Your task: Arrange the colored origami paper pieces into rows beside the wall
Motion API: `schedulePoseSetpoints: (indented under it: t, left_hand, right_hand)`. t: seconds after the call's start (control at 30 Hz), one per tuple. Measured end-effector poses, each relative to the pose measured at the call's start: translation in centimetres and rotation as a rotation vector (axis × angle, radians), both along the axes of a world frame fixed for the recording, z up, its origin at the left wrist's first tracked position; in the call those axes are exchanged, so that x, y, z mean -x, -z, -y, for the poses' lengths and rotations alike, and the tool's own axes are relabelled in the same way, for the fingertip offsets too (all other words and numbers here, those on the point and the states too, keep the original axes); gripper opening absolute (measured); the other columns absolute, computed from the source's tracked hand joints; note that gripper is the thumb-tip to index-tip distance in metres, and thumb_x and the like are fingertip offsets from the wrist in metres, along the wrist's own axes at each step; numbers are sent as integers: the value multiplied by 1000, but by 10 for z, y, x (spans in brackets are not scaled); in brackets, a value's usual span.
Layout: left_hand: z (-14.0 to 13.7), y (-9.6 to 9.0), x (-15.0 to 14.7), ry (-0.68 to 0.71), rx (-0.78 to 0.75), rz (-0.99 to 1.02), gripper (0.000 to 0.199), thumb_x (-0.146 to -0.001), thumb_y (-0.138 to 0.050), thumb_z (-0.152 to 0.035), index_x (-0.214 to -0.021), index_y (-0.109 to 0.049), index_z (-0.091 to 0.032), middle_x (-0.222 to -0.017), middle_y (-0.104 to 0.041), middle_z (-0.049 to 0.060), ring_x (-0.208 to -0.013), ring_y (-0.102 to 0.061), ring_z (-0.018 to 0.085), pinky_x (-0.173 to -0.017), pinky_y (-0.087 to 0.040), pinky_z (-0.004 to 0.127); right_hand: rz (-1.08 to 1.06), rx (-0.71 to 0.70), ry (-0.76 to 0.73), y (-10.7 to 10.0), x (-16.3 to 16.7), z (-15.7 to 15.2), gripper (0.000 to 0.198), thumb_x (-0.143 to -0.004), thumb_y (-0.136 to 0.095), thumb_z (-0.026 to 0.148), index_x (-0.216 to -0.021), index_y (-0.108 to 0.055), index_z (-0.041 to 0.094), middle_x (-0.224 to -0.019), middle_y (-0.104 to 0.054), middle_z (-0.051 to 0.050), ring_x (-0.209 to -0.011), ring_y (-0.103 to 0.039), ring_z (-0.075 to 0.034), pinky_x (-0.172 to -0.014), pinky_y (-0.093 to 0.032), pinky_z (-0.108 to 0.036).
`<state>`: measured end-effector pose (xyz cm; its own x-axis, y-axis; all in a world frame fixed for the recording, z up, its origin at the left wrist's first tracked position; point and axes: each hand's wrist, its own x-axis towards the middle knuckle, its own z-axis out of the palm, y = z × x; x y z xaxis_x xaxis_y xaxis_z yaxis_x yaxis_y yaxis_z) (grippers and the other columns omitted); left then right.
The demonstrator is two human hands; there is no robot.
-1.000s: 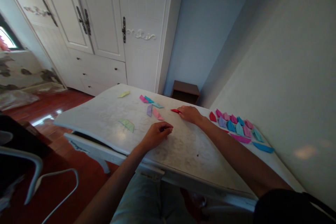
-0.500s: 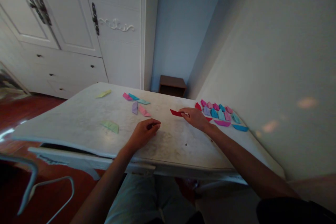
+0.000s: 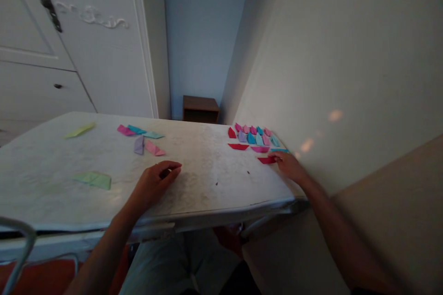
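Note:
At the table's right side my right hand (image 3: 289, 164) pinches the right end of a red folded paper boat (image 3: 266, 160), which is flat and lies low over or on the tabletop. Just beyond it are a flat red boat (image 3: 238, 146), a magenta one (image 3: 260, 149) and a blue one (image 3: 279, 150) partly hidden by my fingers. Behind those stand several opened paper boats (image 3: 251, 138) in rows. My left hand (image 3: 155, 184) rests near the front middle, fingers loosely curled and apart from the thumb, holding nothing. Closest to it is a pink folded paper (image 3: 154, 148).
Left on the white table (image 3: 197, 184) lie purple (image 3: 139, 145), magenta (image 3: 126, 130), blue (image 3: 136, 129), mint (image 3: 153, 135), yellow (image 3: 80, 130) and green (image 3: 92, 179) folded papers. A wall (image 3: 311, 101) borders the right side. Behind are a white cupboard (image 3: 104, 64) and brown box-like furniture (image 3: 200, 103).
My right hand has carried the red paper boat rightward and nearer, to the front of the boat rows. My left hand stays near the front middle. The view has turned right.

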<state>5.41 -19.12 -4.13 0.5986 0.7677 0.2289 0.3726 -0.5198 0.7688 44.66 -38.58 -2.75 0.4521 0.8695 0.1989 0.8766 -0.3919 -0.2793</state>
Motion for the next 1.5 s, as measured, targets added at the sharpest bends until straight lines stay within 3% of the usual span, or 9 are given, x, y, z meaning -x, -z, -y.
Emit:
schedulePoseSetpoints:
  t: [0.17,0.3,0.43,0.6,0.73,1.03,1.33,1.43,1.5]
  left_hand:
    - [-1,1,-1,9,-50,-71,43,-80,-52,-53,-97,-71,-19,-89,-73,6,-75,-67,21,-70,-51,29]
    - [-1,1,-2,-9,-50,-119,44,-79,-51,-54,-98,-70,-19,-91,-73,6,-76,-67,21,-70,-51,30]
    - [-2,2,-3,-23,-45,-124,46,-78,-51,-55,-98,-71,-19,-88,-73,6,-77,-67,22,-71,-51,30]
    - [-2,3,-2,-44,-48,-126,43,-77,-53,-57,-97,-70,-23,-91,-73,4,-81,-68,22,-71,-51,29]
    - [-1,2,-1,-45,-38,-123,42,-78,-53,-57,-97,-71,-24,-91,-73,3,-79,-68,22,-71,-51,28]
    - [-3,5,-1,-45,-34,-133,41,-79,-54,-57,-97,-70,-25,-95,-73,2,-83,-68,22,-71,-52,26]
    - [-2,5,-1,-44,-44,-101,40,-79,-54,-55,-97,-71,-23,-96,-73,3,-85,-68,22,-71,-51,27]
    - [0,4,-1,-32,-50,-67,38,-81,-55,-52,-96,-71,-21,-92,-73,4,-82,-67,21,-71,-50,28]
    - [2,3,0,-19,-48,-38,37,-82,-55,-50,-96,-72,-20,-90,-72,4,-79,-66,20,-70,-49,28]
  right_hand:
    - [53,82,154,1,-24,23,39,-83,-38,4,-103,-71,14,-104,-71,-9,-96,-65,-22,-86,-48,-33]
    - [112,56,223,3,-26,24,47,-81,-36,1,-113,-66,15,-118,-66,-9,-109,-61,-21,-95,-45,-32]
    - [184,62,259,7,-5,26,55,-80,-35,0,-128,-58,15,-134,-54,-11,-116,-57,-22,-98,-43,-32]
    - [207,220,271,7,31,29,44,-93,-35,21,-133,-54,20,-138,-51,-11,-110,-60,-29,-90,-48,-40]
    - [185,309,340,8,35,27,44,-97,-34,34,-137,-50,25,-142,-47,-12,-102,-64,-32,-82,-49,-45]
    - [182,259,320,14,6,22,46,-98,-34,40,-136,-51,21,-137,-53,-13,-116,-57,-30,-95,-43,-42]
    - [240,101,281,16,8,25,44,-94,-40,37,-130,-56,18,-141,-47,-15,-118,-53,-30,-93,-44,-40]
    - [234,-32,201,11,21,20,40,-94,-38,37,-116,-63,16,-129,-58,-14,-105,-60,-27,-87,-45,-37]
    - [150,-113,103,7,37,11,38,-94,-38,41,-97,-67,17,-101,-69,-10,-84,-63,-22,-76,-45,-33]
